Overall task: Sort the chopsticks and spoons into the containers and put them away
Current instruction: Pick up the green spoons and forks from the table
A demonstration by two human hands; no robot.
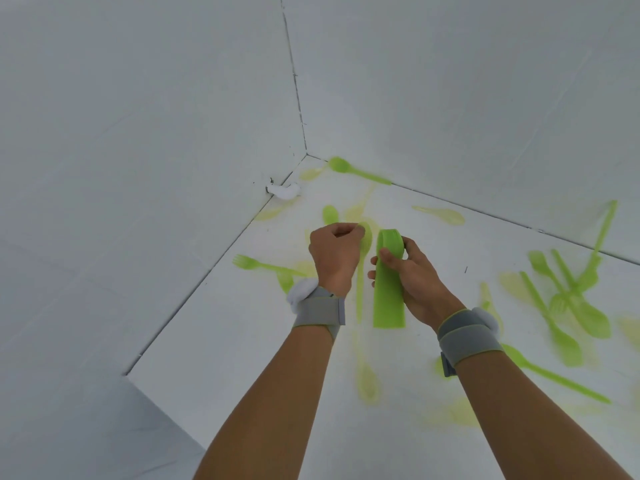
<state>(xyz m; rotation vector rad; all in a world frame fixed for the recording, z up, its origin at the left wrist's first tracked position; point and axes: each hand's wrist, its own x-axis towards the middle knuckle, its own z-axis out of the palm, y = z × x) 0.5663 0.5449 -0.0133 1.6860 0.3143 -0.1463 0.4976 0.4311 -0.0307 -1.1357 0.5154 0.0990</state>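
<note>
Near the middle of the frame, my right hand (412,271) grips a tall stack of green spoons (388,282), thumb across the front of the handles and fingers curled round the back, bowls nested at the top and handle ends fanning out flat at the bottom. Just left of it my left hand (335,256) is curled over a single spoon (362,271) whose handle runs down toward the lower part of the frame; my fingertips look pinched on its bowl, though the back of my hand hides the contact, so I cannot tell how firm that hold is. As I judge it, the step in hand is adding this spoon to the stack. To do it well I should turn it bowl-up and facing the same way as the rest, lay its bowl into the top bowl first, then let the handle fall in line, easing my right thumb only enough to admit it so the stack does not splay. More green cutlery lies scattered on the white table (242,341): a fork (263,266) at left centre, a spoon by the far corner (356,171) at upper centre, and a tangled heap (568,306) of pieces at the right edge. I see no chopsticks and no containers, so the putting away seems some way off.
</note>
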